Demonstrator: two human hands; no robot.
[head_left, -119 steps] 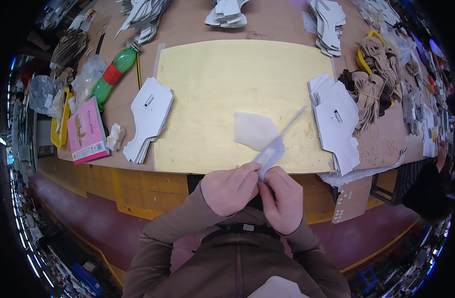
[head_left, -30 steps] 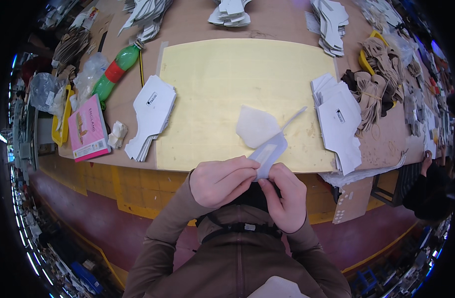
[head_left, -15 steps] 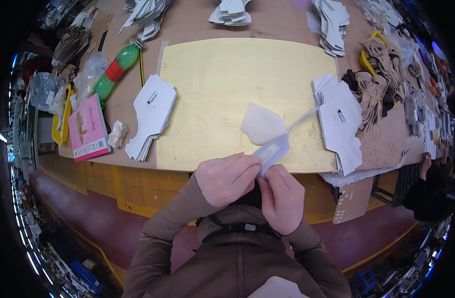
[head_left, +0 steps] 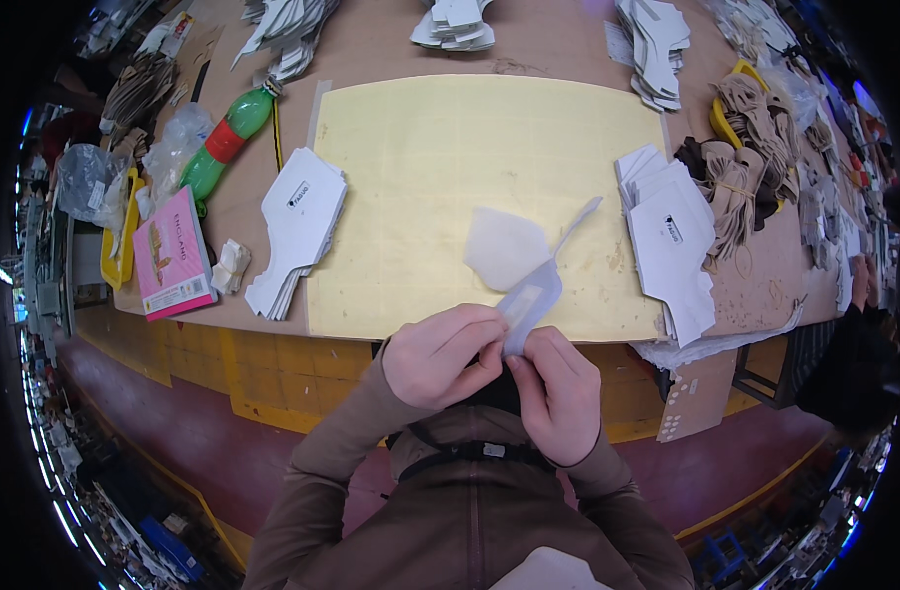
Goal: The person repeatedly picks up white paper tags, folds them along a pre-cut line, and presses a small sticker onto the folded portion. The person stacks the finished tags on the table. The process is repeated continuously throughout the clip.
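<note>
At the front edge of the yellow sheet, both my hands are closed on a pale lilac cut piece with a long narrow tail. My left hand pinches its left edge. My right hand pinches its near end between thumb and finger. A small cream-white patch lies on the piece's face. Just beyond, a cream many-sided cut piece rests on the sheet, its near right side partly covered by the lilac one.
Stacks of white cut pieces flank the sheet, left and right. Leftward are a pink book, a green bottle and a yellow tray. Bundled beige strips sit far right. A person's dark sleeve shows at right.
The lilac piece has shifted slightly left, and its tail swung away from the right stack. The cream piece slid a little left. My left hand moved slightly, still pinching.
</note>
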